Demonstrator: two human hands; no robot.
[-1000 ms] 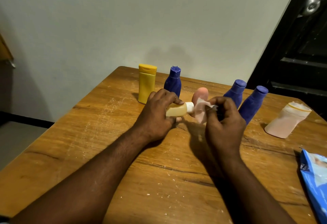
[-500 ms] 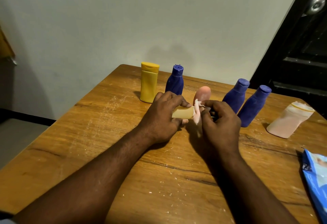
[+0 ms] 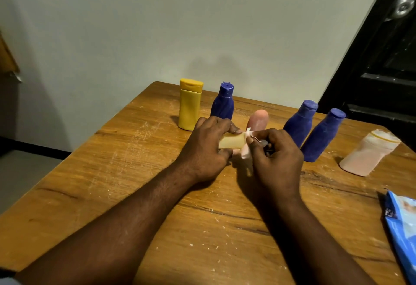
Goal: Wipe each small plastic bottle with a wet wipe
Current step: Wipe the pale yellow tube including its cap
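A scratched wooden bench (image 3: 139,190) is sitting against a pale wall. Over its middle, the left hand (image 3: 206,149) is wrapping a closed grip around a pale yellow bottle (image 3: 231,141) (held sideways), while the right hand (image 3: 275,158) is pinching a crumpled wet wipe (image 3: 246,147) against its cap end.

On the table (image 3: 139,194), we hold a small bottle (image 3: 231,140) sideways in our left hand (image 3: 207,149), with our right hand (image 3: 276,161) pressing a wipe (image 3: 246,149) against its right end. Behind our hands stands a row of bottles: a flat-topped bottle (image 3: 190,104) at far left, a round-shouldered bottle (image 3: 222,104) just right of it, a rounded bottle (image 3: 258,119) at centre, then two leaning bottles (image 3: 299,122) (image 3: 323,136) side by side. Farther right, a squat bottle (image 3: 369,152) stands apart. A wipes packet (image 3: 403,228) lies at the table's right edge, nearer us.
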